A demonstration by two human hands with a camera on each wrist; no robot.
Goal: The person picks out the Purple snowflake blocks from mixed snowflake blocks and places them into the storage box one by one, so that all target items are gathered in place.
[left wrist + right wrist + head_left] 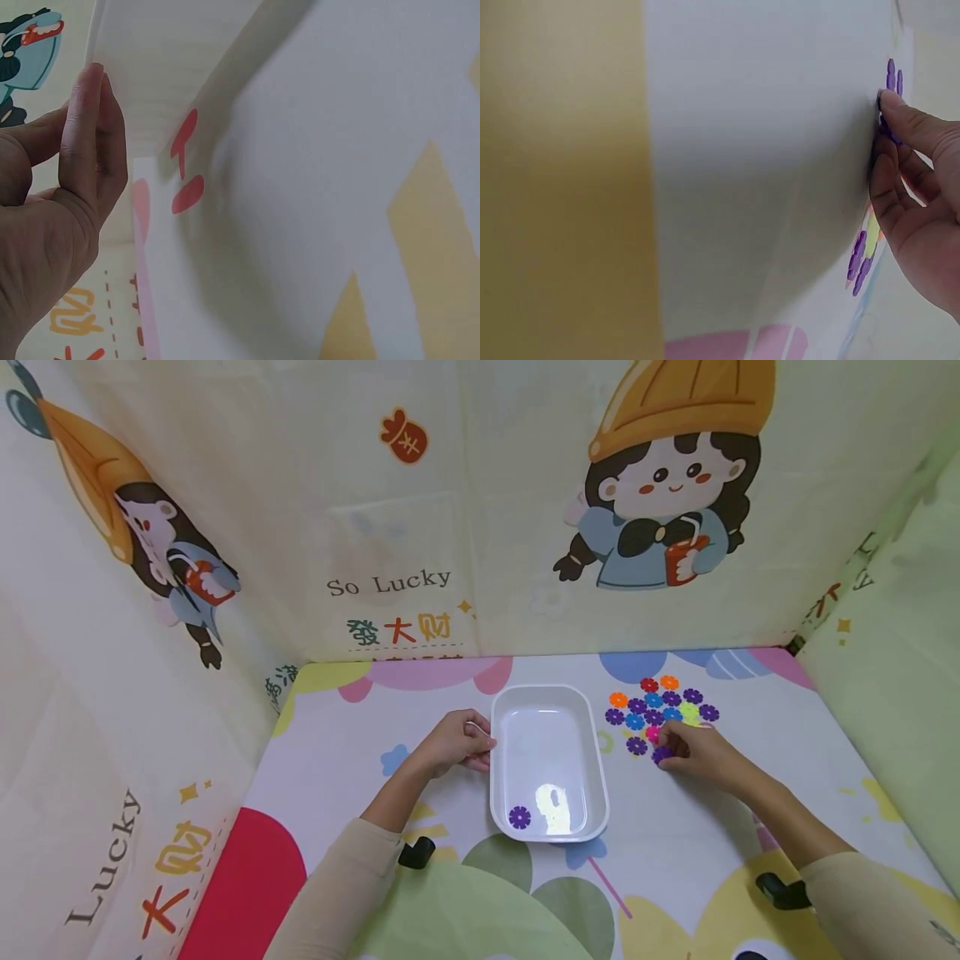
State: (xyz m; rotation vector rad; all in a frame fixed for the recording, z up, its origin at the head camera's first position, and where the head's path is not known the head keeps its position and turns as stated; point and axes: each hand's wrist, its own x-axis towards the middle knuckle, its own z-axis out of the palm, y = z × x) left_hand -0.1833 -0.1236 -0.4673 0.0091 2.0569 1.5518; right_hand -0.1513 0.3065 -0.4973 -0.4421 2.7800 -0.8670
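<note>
My left hand (459,742) holds the left rim of a white rectangular tray (550,697); in the left wrist view its fingertips (91,71) meet the tray's outer wall. One purple snowflake disc (520,817) lies inside, at the near left corner. To the right of the tray, my right hand (701,753) pinches another purple snowflake disc (662,755) between thumb and fingers, at the near edge of a loose group. The right wrist view shows that disc (886,129) partly covered by the fingers. A pink disc (652,734) sits just beyond the fingertips.
Several purple, blue, orange, red and yellow discs, among them an orange disc (618,700), lie flat right of the tray. A patterned cloth (337,727) covers the table. Printed cloth walls (517,527) rise at the back and both sides.
</note>
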